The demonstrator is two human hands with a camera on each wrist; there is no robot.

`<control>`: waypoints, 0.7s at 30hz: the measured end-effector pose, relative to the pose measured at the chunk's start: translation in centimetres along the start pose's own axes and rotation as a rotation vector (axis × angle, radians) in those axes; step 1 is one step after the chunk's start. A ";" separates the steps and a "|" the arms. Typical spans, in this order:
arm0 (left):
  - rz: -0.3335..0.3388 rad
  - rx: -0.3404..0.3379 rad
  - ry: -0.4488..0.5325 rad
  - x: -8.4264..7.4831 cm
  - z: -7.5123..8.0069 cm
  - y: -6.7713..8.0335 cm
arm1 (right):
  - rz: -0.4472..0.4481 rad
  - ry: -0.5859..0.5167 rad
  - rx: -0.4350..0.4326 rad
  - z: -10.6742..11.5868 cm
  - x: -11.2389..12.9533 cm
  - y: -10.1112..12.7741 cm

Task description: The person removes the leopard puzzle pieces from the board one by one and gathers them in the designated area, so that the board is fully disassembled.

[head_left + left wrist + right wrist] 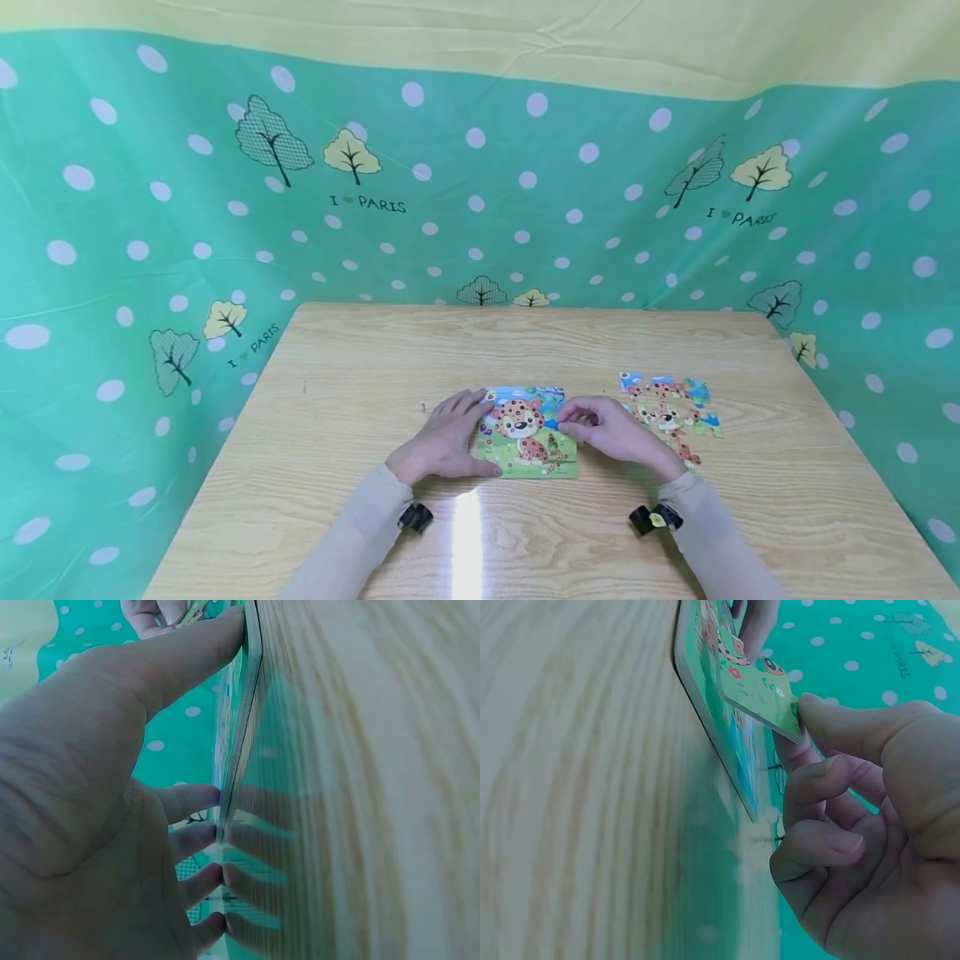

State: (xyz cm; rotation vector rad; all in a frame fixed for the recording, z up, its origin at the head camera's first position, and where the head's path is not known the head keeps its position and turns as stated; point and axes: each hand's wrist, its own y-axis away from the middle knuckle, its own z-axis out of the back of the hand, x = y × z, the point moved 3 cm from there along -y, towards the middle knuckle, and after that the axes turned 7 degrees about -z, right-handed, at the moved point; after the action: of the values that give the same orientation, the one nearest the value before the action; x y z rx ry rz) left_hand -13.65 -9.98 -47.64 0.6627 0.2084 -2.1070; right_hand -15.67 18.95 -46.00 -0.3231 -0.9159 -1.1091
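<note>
The leopard puzzle board [527, 433] lies flat in the middle of the wooden worktop [337, 392], just in front of the person, and it looks nearly filled in. One puzzle piece [759, 694] is tilted up off the board's right edge, one end down near the board's surface, the other lifted in the right hand [617, 433]. The right wrist view shows the grip plainly: thumb and forefinger pinch the piece's raised corner while the other fingers curl underneath, holding nothing.

Over on the other side, the left hand [444, 440] lies along the board's left edge, thumb [196, 646] stretched along one edge and fingertips [204, 798] touching another, fingers fairly straight; it braces rather than grasps.

So by my reading the step in hand is working a single piece at the right edge of the picture. Seating it would call for lowering the raised end so the tabs line up with its neighbours, then pressing flat, with the left hand stopping the board sliding on the glossy wood.

Off to the right, near but apart from the board, a cluster of loose pieces [670, 411] lies spread out face-up. Behind it all hangs a green polka-dot cloth [150, 208] with trees printed on it.
</note>
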 end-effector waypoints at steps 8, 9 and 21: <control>0.001 0.000 0.001 0.0 0.0 0.0 | -0.021 -0.031 -0.014 1.3 -0.7 0.8; 0.000 -0.001 0.002 0.0 0.0 0.0 | -0.029 -0.031 -0.016 1.4 -0.8 0.9; -0.008 -0.007 0.002 0.0 0.0 0.0 | -0.067 0.000 -0.054 2.8 -1.7 1.8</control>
State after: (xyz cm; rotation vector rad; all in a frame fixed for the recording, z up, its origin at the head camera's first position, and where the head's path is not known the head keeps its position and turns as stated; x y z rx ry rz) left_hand -13.66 -9.97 -47.69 0.6611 0.2194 -2.1125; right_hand -15.67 22.61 -45.25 -0.3386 -0.9033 -1.1970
